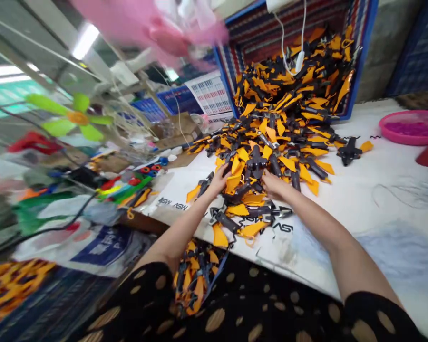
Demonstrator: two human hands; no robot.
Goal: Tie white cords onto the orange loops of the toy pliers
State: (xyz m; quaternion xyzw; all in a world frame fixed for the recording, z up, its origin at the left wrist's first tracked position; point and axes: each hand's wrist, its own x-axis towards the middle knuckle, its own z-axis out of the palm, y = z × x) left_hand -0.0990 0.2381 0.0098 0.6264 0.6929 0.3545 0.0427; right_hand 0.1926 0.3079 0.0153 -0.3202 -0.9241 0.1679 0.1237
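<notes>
A heap of small dark grey and orange tool-like pieces [258,161] spreads over the white-covered table; several have orange flaps or loops, and their exact kind is unclear. At the left side of the near heap, my left hand [219,181] touches the pieces with its fingers stretched out, beside orange flaps. Opposite it, my right hand [274,186] reaches into the heap, fingers extended near a dark cross-shaped piece [257,163]. Both hands look open, with pieces lying between them. Some fingertips are hidden among the pieces or blurred.
A blue-edged crate [360,61] lies tipped behind the heap, spilling more pieces. To the right is a pink basin [403,135]. A white cable switch [299,61] hangs above. Left stand a green-bladed fan [76,118] and clutter. More pieces [196,280] sit below the table edge.
</notes>
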